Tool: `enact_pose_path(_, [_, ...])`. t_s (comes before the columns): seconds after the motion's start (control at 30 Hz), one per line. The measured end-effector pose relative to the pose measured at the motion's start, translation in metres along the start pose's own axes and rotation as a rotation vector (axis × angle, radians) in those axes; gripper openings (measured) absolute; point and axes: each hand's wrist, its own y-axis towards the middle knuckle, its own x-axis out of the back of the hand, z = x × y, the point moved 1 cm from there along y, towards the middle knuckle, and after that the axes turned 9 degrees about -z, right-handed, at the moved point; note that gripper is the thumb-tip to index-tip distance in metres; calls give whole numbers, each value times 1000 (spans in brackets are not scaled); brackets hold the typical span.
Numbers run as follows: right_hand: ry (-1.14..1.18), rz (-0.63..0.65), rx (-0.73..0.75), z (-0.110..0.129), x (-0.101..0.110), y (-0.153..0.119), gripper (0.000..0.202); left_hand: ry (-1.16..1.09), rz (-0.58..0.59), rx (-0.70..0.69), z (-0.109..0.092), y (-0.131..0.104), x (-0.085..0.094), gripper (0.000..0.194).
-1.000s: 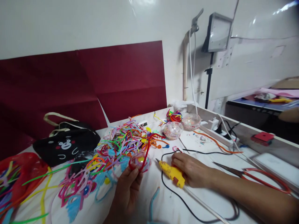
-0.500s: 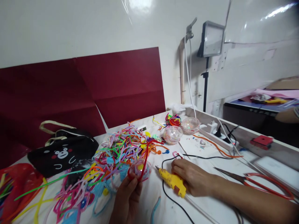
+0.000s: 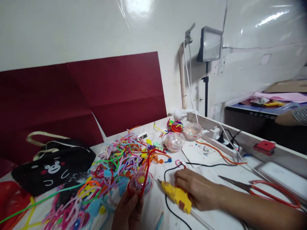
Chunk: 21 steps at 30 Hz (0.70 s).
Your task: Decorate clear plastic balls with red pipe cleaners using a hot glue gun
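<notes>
Pinched in my left hand point(image 3: 129, 209) is a small clear ball point(image 3: 141, 181) with a red pipe cleaner point(image 3: 146, 169) looped round it and standing up. My right hand point(image 3: 192, 187) rests on the table at the right side of a yellow glue gun point(image 3: 177, 195); its fingers are curled, and what they hold, if anything, is hidden. The glue gun lies with its tip toward the ball, apart from it. A heap of colourful pipe cleaners point(image 3: 124, 153) lies behind and left of my left hand.
Two clear bowls point(image 3: 175, 142) stand at the back. Scissors point(image 3: 259, 190), a power strip point(image 3: 225, 143) and a white box point(image 3: 284, 179) are at right. A black bag point(image 3: 54, 169) sits left. Another person's arm point(image 3: 286, 118) shows at far right.
The view has shifted, so most of the scene sits a little further left and lower. My left hand still holds the ball, and my right hand stays beside the glue gun.
</notes>
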Motion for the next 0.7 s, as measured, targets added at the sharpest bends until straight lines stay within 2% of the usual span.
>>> enact_pose_path(0.4, [21,13,-10,2,3,-1,17,15,13,16,3,7,7,43])
enact_pose_path(0.7, [16,26,7,2,3,-1,15,4,4,17,0,-1,1,37])
